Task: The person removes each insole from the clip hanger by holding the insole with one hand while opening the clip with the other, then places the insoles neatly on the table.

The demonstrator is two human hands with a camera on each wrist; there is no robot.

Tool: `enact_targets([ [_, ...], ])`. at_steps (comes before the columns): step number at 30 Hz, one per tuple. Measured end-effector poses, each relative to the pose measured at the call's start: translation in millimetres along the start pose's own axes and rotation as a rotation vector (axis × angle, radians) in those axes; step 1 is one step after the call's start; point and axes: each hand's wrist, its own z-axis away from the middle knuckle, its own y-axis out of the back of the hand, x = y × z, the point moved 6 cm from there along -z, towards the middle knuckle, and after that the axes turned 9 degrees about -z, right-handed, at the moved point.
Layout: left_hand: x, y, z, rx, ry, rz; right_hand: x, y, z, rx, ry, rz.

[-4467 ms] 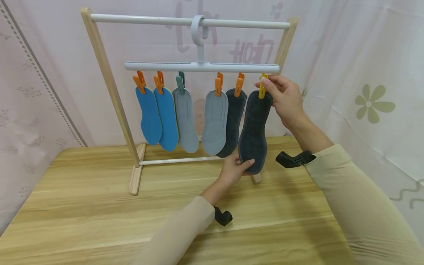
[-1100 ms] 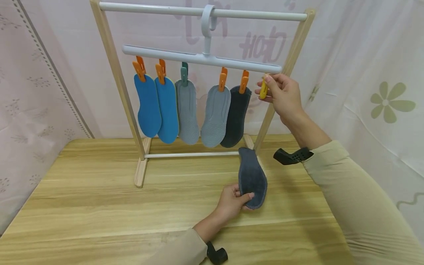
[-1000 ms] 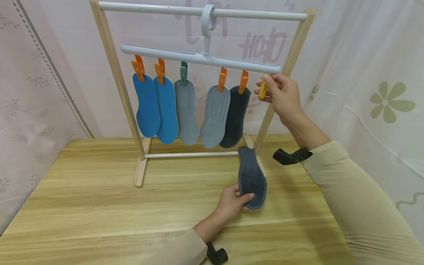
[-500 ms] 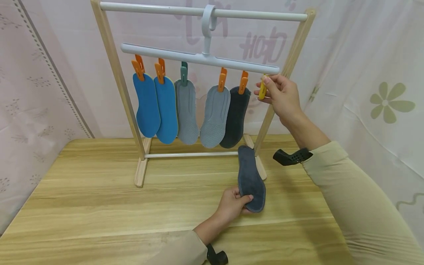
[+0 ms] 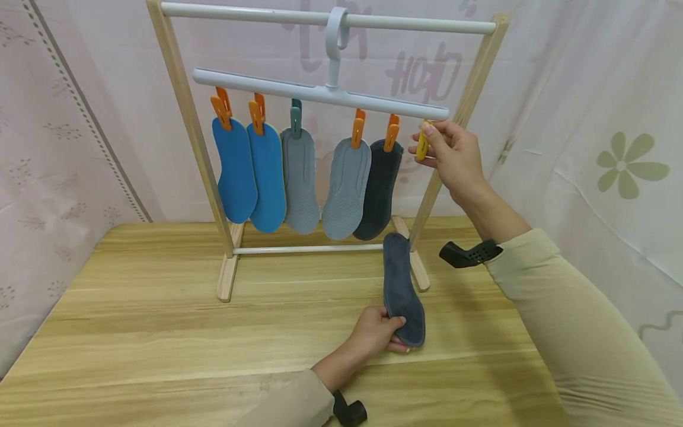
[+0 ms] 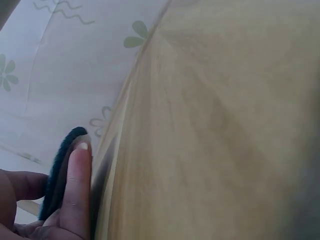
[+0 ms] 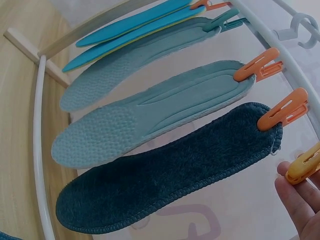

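Observation:
My left hand (image 5: 370, 332) pinches a dark grey insole (image 5: 400, 279) by its near end, thumb on top and fingers beneath. Its other end points toward the rack's right foot. In the left wrist view the insole (image 6: 56, 175) shows edge-on between thumb and fingers. Up at the right end of a white hanger (image 5: 267, 86), my right hand (image 5: 456, 154) pinches a yellow clothespin (image 5: 423, 142) with no insole in it. Beside it, a second dark insole (image 7: 170, 175) hangs from an orange clothespin (image 7: 282, 110). The hanger slopes down to the right.
Two grey insoles (image 5: 345, 190) and two blue insoles (image 5: 235, 172) hang further left from orange and green clothespins. A wooden rack (image 5: 184, 107) with white bars carries the hanger. It stands at the back of a wooden table (image 5: 160, 344), before a printed curtain (image 5: 587, 89).
The dark insole came out of the yellow clothespin, and my left hand lowered it toward the table. The hanger tilted down on the right. Lately the insole sinks slightly; my right hand barely moves.

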Motion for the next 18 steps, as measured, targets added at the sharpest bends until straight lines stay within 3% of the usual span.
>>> enact_targets([
  [6,0.0,-1.7,-0.8,-0.034,0.049,-0.105,0,0,0,-0.006,0.016,0.041],
  [18,13.1,8.9,1.8,-0.009,0.054,-0.492,0,-1,1,-0.003,0.027,0.053],
])
